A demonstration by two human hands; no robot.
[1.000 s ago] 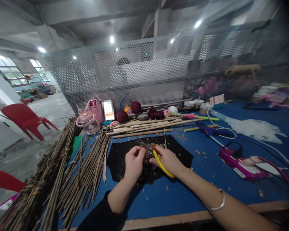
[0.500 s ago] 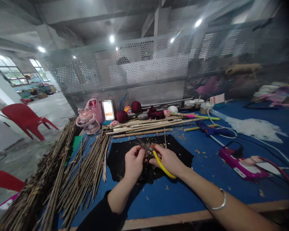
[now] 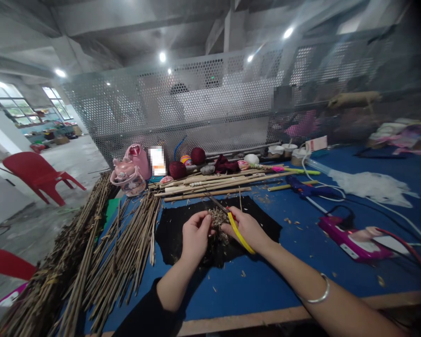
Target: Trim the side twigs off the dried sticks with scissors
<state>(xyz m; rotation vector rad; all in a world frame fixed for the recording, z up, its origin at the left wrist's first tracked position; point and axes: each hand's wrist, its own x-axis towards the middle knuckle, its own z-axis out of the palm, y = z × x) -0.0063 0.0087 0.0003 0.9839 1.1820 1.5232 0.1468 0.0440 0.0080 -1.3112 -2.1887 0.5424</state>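
My right hand (image 3: 250,230) is closed around a pair of scissors (image 3: 235,232) with a yellow handle. The dark blades point up and to the left, over the black cloth. My left hand (image 3: 195,234) is just left of them, thumb and fingers pinched together; what they hold, if anything, is too small to make out. Between and beneath both hands lies a small heap of chopped plant bits (image 3: 220,219) on the black cloth (image 3: 259,220). Loose chips are scattered over the cloth.
Dry stalks (image 3: 126,248) lie in a pile on the left. Peeled sticks (image 3: 210,185) and dark red yarn balls (image 3: 198,156) lie along the back. At right are a blue glue gun (image 3: 307,189), white cables and a purple power strip (image 3: 351,243). The blue table's wooden edge (image 3: 252,318) is nearest me.
The scissors have moved away from my left fingertips to the right, and their blades now tilt more upward. My left hand has stayed nearly in place.
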